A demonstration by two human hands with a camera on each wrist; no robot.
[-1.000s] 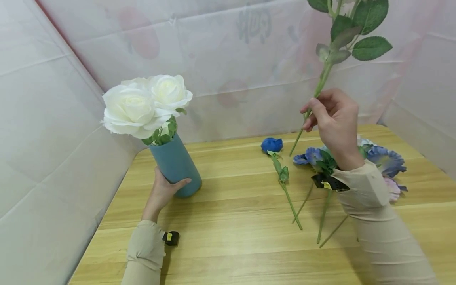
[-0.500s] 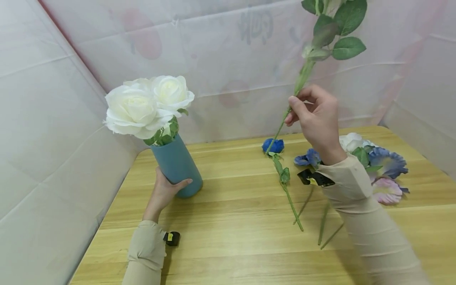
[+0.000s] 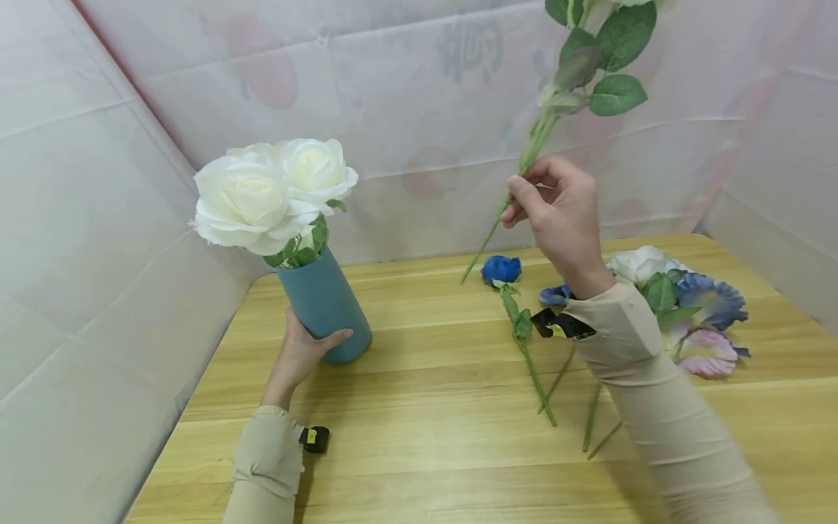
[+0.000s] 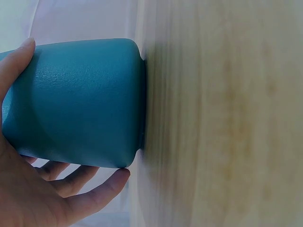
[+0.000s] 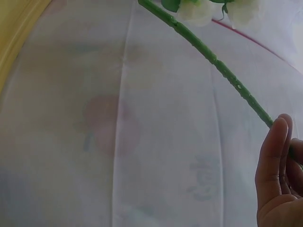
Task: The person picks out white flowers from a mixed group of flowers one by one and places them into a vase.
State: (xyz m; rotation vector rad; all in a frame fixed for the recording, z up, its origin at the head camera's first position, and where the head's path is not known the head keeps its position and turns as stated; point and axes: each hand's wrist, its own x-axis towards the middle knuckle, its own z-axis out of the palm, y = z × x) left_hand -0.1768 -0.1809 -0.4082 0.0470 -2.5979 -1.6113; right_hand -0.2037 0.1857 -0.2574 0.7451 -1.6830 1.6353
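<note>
A teal vase (image 3: 325, 302) stands on the wooden table with large white roses (image 3: 252, 196) in its mouth. My left hand (image 3: 302, 349) grips the vase low on its side; in the left wrist view the thumb and fingers (image 4: 97, 189) lie round the teal wall. Up at the right, my right hand (image 3: 563, 211) pinches a green flower stem (image 3: 533, 145) between thumb and fingers. Its leaves (image 3: 618, 94) rise above the hand, and a bit of white bloom shows at the top edge, the rest out of frame. The stem's lower end points down and left, above the table.
A blue rose (image 3: 501, 270) with a green stem lies on the table (image 3: 419, 364) between the hands. Under and beyond the right forearm lie more flowers: a white one (image 3: 638, 263), a blue-purple one (image 3: 712, 300) and a pink one (image 3: 708, 353). White cloth walls (image 3: 406, 131) enclose the table.
My right hand has moved left with the flower stem, from above the loose flowers to just above and right of the blue rose. The left hand and vase have stayed put.
</note>
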